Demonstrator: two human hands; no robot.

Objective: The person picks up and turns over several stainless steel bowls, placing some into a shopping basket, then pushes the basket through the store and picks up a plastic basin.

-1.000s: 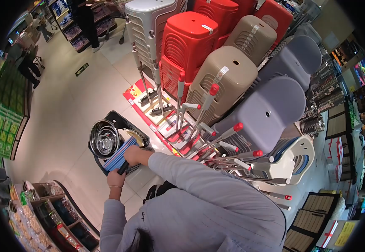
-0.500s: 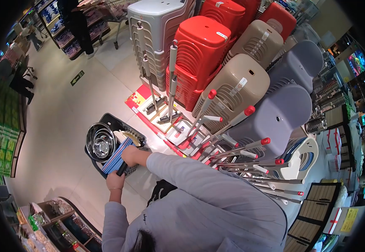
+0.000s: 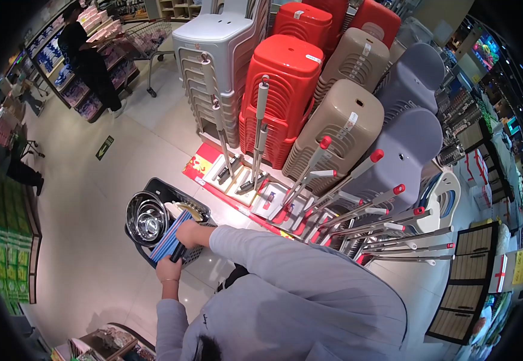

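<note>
A dark plastic shopping basket (image 3: 159, 185) stands on the floor in front of me. Shiny steel bowls (image 3: 148, 220) are nested at its left side, and a pale, rounded flat item (image 3: 196, 214) lies beyond my hands. Across the near part of the basket is a flat, blue-and-pink striped thing (image 3: 168, 239). My right hand (image 3: 190, 234) is closed over its right edge. My left hand (image 3: 168, 269) is closed at its lower end, where a short black handle (image 3: 178, 252) meets the fingers; I cannot tell which of the two it grips.
Stacked stools (image 3: 287, 90) and mops (image 3: 324, 159) line the right side beside a red-edged display (image 3: 222, 189). A shopper in dark clothes (image 3: 87, 57) stands by a cart (image 3: 147, 43) at upper left. Shelves of green packs (image 3: 9, 256) stand left; a goods bin (image 3: 114, 340) is below.
The view has shifted, so the basket and my hands appear slightly lower and to the right. Both hands keep nearly the same hold. The shopper by the cart shows more fully.
</note>
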